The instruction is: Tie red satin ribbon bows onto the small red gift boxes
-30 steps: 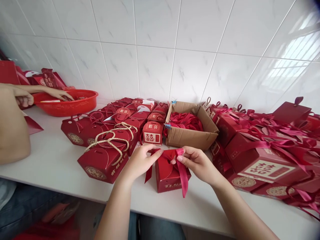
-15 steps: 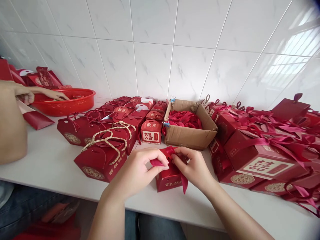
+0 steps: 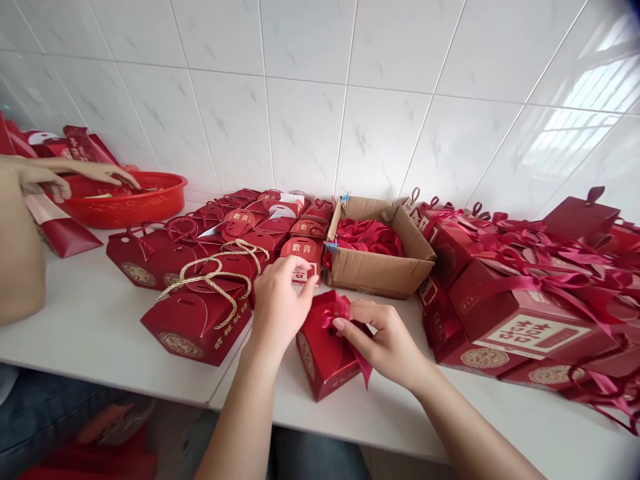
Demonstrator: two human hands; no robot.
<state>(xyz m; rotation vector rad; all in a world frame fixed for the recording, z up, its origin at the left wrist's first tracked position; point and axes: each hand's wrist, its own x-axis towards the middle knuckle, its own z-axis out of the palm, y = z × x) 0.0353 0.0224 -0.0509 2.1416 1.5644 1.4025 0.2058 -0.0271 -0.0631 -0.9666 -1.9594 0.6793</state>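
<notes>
A small red gift box (image 3: 330, 360) stands on the white table in front of me, turned at an angle. On its top a crimson satin ribbon (image 3: 336, 312) forms a loop, and a loose tail hangs down the right side. My right hand (image 3: 383, 337) pinches the ribbon between thumb and fingers at the top of the box. My left hand (image 3: 283, 300) is held above the left side of the box, thumb apart from the fingers, with nothing seen in it. Part of the ribbon is hidden behind the right fingers.
A cardboard box (image 3: 380, 277) of red ribbons stands behind. Rope-handled red boxes (image 3: 197, 327) are at left, stacked ribboned boxes (image 3: 500, 320) at right. At far left, another person's hands (image 3: 100, 172) reach into a red plastic basket (image 3: 170, 200). A tiled wall (image 3: 310, 120) bounds the back.
My left hand has come off the ribbon, moved left and up, and opened. The gift box has turned and shifted slightly left. My right hand still pinches the ribbon.
</notes>
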